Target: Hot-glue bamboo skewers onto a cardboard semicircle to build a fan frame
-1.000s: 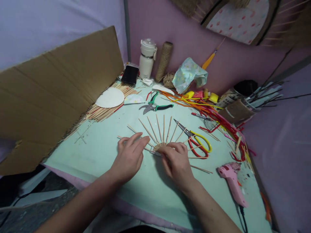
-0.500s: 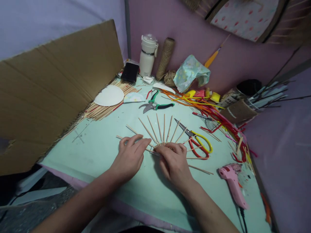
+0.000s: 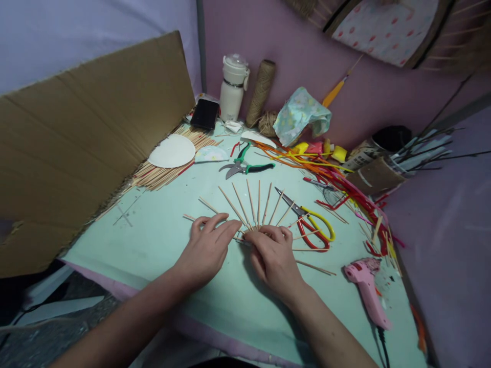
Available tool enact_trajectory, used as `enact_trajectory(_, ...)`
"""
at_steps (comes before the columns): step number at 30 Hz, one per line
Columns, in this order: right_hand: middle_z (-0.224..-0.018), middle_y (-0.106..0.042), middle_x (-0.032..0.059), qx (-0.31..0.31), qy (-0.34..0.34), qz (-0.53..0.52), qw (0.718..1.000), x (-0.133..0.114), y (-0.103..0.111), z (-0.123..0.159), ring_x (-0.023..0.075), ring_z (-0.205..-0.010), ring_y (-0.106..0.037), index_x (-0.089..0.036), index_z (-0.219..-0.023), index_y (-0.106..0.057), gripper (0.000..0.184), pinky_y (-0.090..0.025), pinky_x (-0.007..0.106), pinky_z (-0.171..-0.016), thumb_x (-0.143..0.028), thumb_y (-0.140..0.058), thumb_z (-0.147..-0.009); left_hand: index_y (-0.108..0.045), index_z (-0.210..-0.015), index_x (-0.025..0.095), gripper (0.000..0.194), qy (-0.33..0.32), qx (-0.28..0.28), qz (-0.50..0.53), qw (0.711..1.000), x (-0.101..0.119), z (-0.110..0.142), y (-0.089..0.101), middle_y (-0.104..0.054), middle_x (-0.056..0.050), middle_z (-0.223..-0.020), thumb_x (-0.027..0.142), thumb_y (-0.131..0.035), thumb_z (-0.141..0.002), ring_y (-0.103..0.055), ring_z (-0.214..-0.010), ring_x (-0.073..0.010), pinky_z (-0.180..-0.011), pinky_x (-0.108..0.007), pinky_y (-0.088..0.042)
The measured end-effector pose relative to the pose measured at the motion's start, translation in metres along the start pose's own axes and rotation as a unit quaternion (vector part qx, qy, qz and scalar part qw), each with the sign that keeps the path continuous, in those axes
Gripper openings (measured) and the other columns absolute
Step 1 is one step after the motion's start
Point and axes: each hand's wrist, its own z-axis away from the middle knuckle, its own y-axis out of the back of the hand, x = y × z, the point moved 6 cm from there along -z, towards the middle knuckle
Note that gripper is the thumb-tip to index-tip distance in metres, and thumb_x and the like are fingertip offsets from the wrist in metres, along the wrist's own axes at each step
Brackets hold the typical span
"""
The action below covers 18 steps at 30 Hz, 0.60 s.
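Several thin wooden sticks lie spread like a fan on the table, their inner ends meeting under my fingers. My left hand is over the left-side sticks, fingers bent and closed around them. At the hub, my right hand is closed, thumb and fingertips pinching the inner ends of the sticks. My fingers hide most of the hub. Scissors with red and yellow handles lie just right of the fan, under some stick tips. Green-handled pruning shears lie beyond the fan.
A pink glue gun rests at the right, its cord running toward me. Cardboard stands along the left. At the back are a white bottle, a twine roll and a phone. Coloured pipe cleaners sprawl at right.
My left fingertips have shifted slightly right, toward the hub. The right hand keeps its pinch, and the sticks and tools stay where they were.
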Motion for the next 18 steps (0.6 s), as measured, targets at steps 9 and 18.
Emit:
enact_trajectory(9,-0.097,-0.072,0.0024,-0.002,-0.008,0.002,1.0,0.0012,-0.0026,0.0002,0.0211,-0.102,-0.056,-0.021,-0.108,-0.059,0.028,-0.029,0.039,-0.093,-0.006,-0.047,-0.087,-0.052,-0.129,0.02,0.037,-0.002,-0.003,0.015,1.0,0.0028,-0.0021,0.0019,-0.067,-0.008,-0.13,0.011,-0.045,-0.094,-0.05,-0.13,-0.0263,-0.099,-0.044,-0.026)
enact_trajectory(18,-0.094,-0.072,0.0031,-0.002,-0.013,-0.005,1.0,0.0022,-0.0025,-0.0011,0.0218,-0.101,-0.057,-0.022,-0.104,-0.059,0.023,-0.029,0.039,-0.092,-0.008,-0.049,-0.088,-0.052,-0.126,0.021,0.032,-0.018,0.002,0.029,0.999,0.0077,-0.008,-0.0005,-0.068,-0.004,-0.128,0.014,-0.051,-0.095,-0.05,-0.127,-0.0244,-0.099,-0.043,-0.026)
